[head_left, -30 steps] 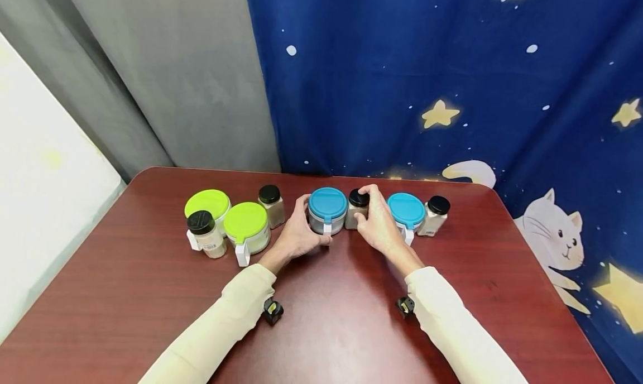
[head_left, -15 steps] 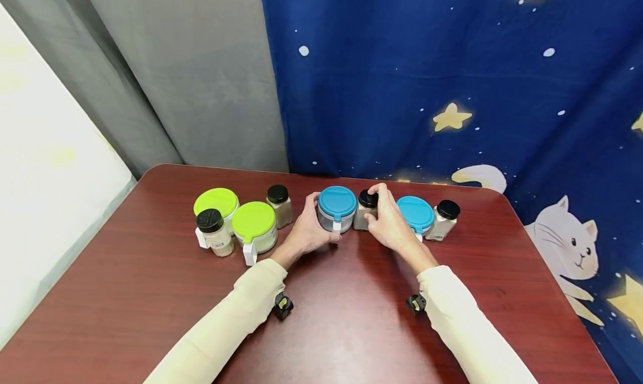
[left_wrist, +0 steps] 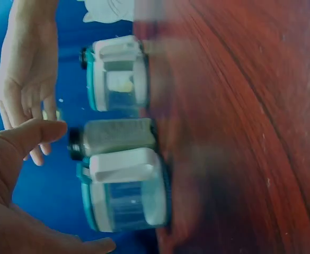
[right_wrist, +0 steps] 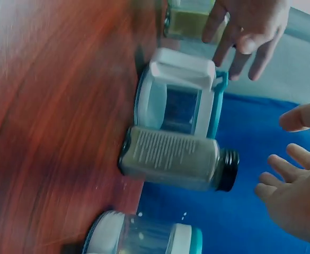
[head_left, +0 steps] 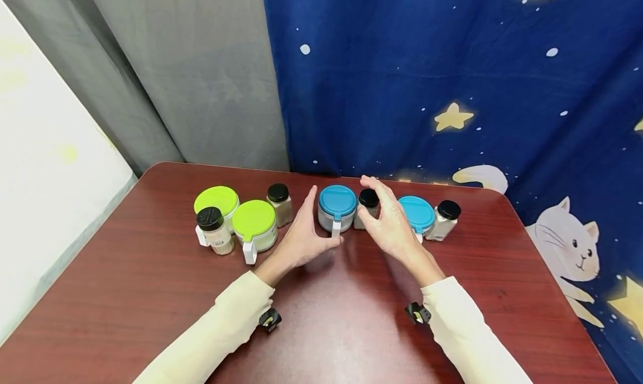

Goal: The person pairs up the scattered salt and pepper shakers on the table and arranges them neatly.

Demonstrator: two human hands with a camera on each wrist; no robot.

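A clear jar with a blue lid and white handle (head_left: 337, 202) stands at the back middle of the table. My left hand (head_left: 304, 238) is spread at its left side, and a gap shows between fingers and jar. Right beside the jar stands a black-capped seasoning bottle (head_left: 369, 198), its printed side (right_wrist: 170, 153) visible in the right wrist view. My right hand (head_left: 394, 228) hovers over the bottle's near right side, partly hiding it, with fingers apart and nothing held. In the right wrist view that hand (right_wrist: 298, 185) is clear of the bottle's cap.
Another blue-lidded jar (head_left: 416, 211) and a black-capped bottle (head_left: 442, 220) stand to the right. On the left are two green-lidded jars, one behind (head_left: 217, 198) and one in front (head_left: 254, 222), with a pale-filled bottle (head_left: 216, 231) and a darker one (head_left: 279, 204). Curtains hang behind.
Both hands have let go: the left has drawn off the blue-lidded jar, and the right has lifted and spread away from the black-capped bottle. The head view has shifted slightly.
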